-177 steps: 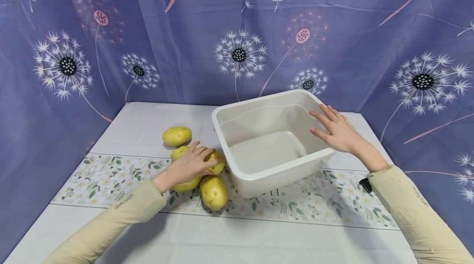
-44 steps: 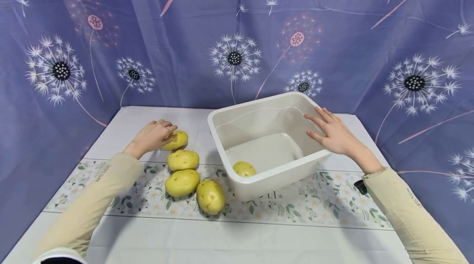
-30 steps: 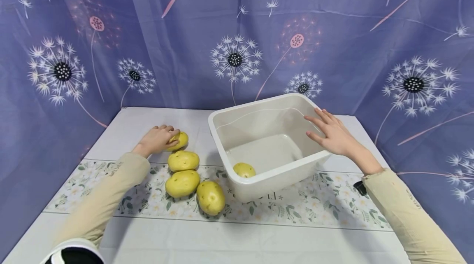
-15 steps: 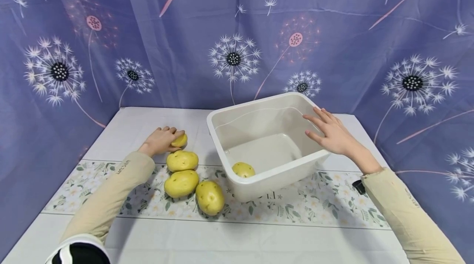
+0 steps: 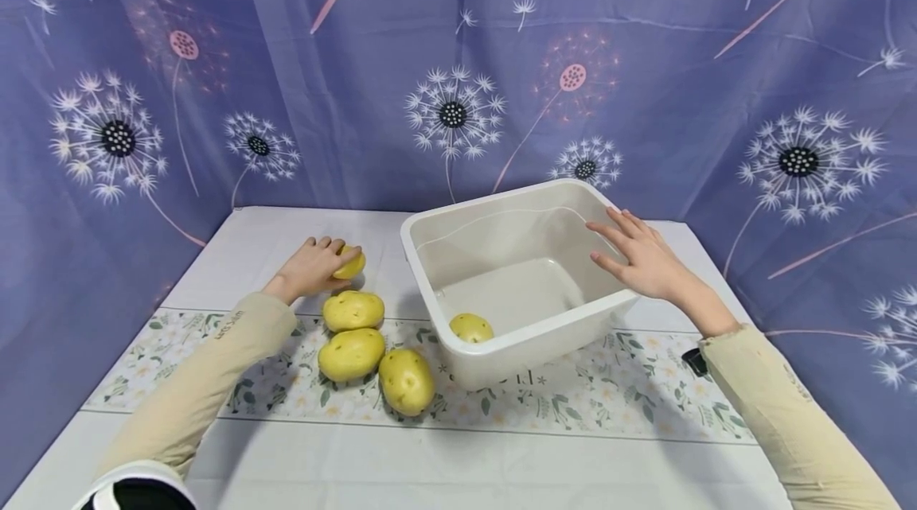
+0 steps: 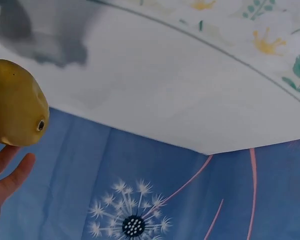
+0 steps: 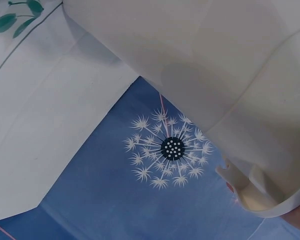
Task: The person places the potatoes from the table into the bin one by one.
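At the back left of the table, my left hand grips a yellow potato, partly covered by the fingers. The left wrist view shows this potato raised off the table, its shadow apart from it. In front of it, three more potatoes lie close together: one at the back, a middle one and a front one. Another potato sits inside the pale grey plastic tub, at its near-left corner. My right hand rests on the tub's right rim with fingers spread and fairly straight.
The white table carries a floral printed band across its middle. A purple dandelion-print curtain encloses the back and both sides. The tub stands at an angle, with its raised walls right of the potatoes.
One potato has gone into the tub. My left hand has moved to the rearmost potato, closed round it and lifted it slightly. The right hand has stayed at the rim.
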